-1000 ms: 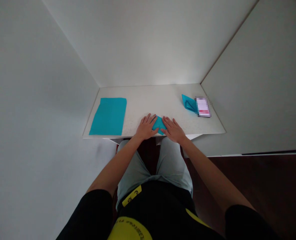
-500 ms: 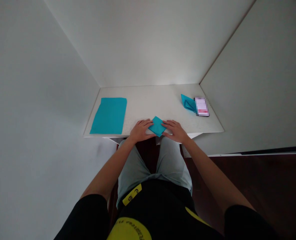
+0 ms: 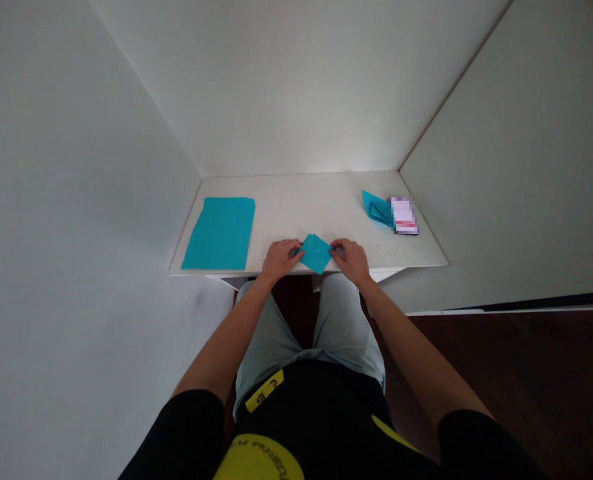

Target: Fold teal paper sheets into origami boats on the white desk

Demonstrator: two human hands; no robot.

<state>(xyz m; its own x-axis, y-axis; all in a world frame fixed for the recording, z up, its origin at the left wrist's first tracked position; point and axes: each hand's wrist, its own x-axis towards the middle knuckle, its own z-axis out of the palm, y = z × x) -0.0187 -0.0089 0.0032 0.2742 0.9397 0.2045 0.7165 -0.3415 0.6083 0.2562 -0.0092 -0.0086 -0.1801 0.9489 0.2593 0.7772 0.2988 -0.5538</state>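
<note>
Two pinches, left hand (image 3: pixel 280 259) and right hand (image 3: pixel 352 259), on opposite side corners of the folded teal paper (image 3: pixel 317 254) at the near edge of the bench (image 3: pixel 301 203). Keep both grips light and level, and align edges before pressing flat.

A small folded sheet of turquoise paper (image 3: pixel 316 255) sits just below and right of the frame's centre, at the near edge of the tabletop (image 3: pixel 306 200). It forms a rough diamond, one point aimed at the bottom of the frame, its top edge slightly notched. Its left and right corners are pinched in the left hand (image 3: pixel 280 259) and right hand (image 3: pixel 352 259).
</note>
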